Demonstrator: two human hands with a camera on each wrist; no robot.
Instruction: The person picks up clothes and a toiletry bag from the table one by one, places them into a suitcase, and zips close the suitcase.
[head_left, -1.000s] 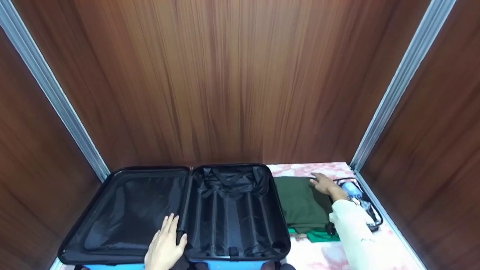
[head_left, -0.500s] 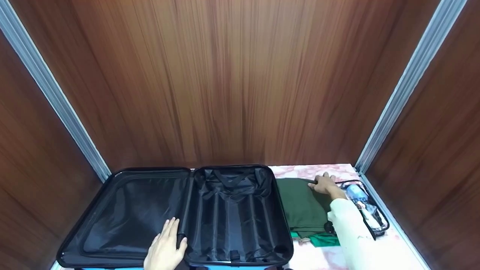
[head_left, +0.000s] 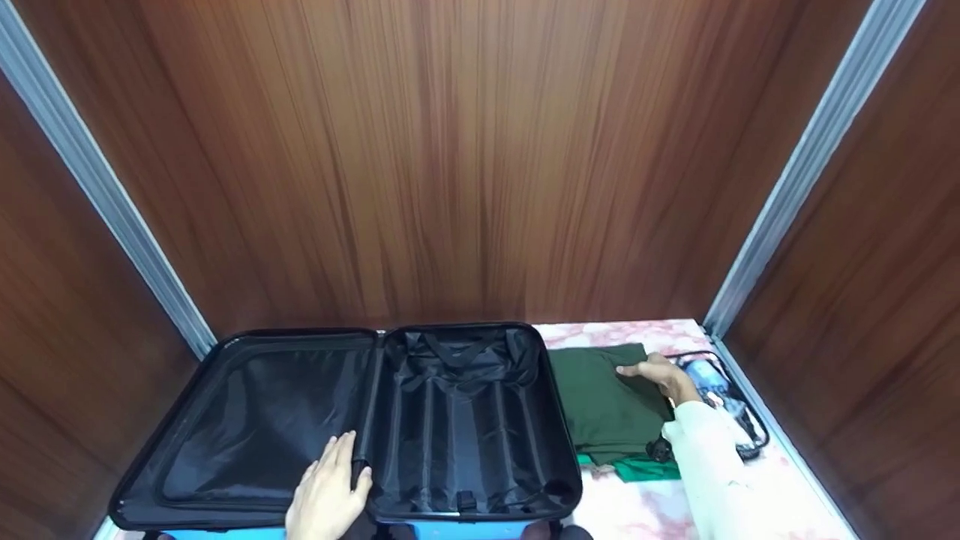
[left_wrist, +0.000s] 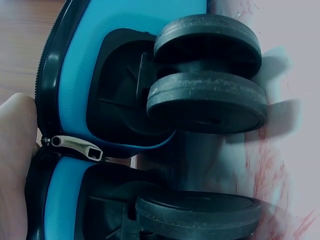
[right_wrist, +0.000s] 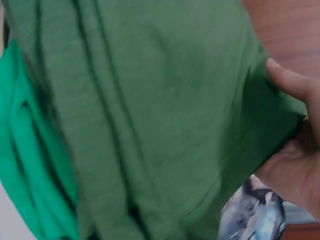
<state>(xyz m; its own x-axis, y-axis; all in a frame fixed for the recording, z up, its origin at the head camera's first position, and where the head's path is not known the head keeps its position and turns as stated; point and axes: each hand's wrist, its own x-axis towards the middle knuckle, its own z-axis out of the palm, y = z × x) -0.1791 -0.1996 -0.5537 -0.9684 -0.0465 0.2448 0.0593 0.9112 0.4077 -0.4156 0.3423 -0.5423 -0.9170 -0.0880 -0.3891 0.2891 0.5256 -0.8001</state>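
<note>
An open suitcase with black lining (head_left: pixel 465 420) and a blue shell (left_wrist: pixel 125 25) lies on the left. My left hand (head_left: pixel 326 487) rests with straight fingers on its near edge, by the middle seam. To the right of the suitcase lies a folded dark green cloth (head_left: pixel 604 405), over a brighter green cloth (head_left: pixel 646 469). My right hand (head_left: pixel 664 375) pinches the dark cloth's right edge, thumb on top and the other fingers beneath, as the right wrist view (right_wrist: pixel 295 145) shows.
A clear, black-edged bag (head_left: pixel 720 390) with blue items stands at the far right beside the right wrist. Wood-grain panels (head_left: pixel 480 165) rise behind and at both sides. Black wheels (left_wrist: pixel 207 102) stick out from the suitcase's near side. The surface beneath is pink-and-white marbled.
My right hand has gone from lying over the dark green cloth's edge to gripping it, and the cloth's far right corner is lifted. The left hand stays in place.
</note>
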